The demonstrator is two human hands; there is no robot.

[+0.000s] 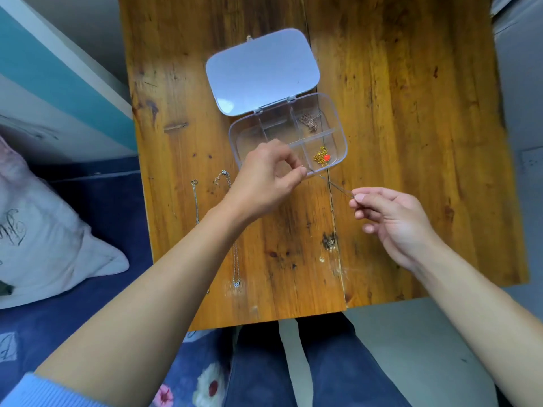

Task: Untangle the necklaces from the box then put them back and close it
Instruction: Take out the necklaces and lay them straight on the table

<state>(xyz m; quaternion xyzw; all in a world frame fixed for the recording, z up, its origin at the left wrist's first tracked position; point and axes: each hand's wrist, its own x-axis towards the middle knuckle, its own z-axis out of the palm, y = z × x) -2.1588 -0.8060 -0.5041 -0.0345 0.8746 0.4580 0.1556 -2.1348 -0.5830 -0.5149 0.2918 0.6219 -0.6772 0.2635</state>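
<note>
Held chain: a thin silver chain (330, 182) is stretching taut between the two hands, its long axis running diagonally from the box's near edge down toward the table's right side, above the middle of the table.
Left hand: the left hand (269, 179) is pinching the chain's upper end between thumb and fingertips, fingers curled narrow, over the box's near-left corner.
Right hand: the right hand (390, 218) is pinching the lower end between thumb and forefinger, the other fingers folding loosely, just past the box's near edge.
Box: one clear compartment box (340, 133) is sitting at the table's centre, its long axis slightly tilted, lid (263, 71) lying open and flat toward the far edge.
In the box: two necklaces are resting inside, a rose-coloured one (311, 121) in the far-right compartment and a gold one with a red heart (322, 157) in the near-right compartment.
On the table: two silver necklaces are lying straight, long axes pointing far to near, one (195, 201) near the left edge, one with a small pendant (236, 268) beside it.
Room: the wooden table (411, 142) is offering bare wood along its whole right side and far-left corner.
</note>
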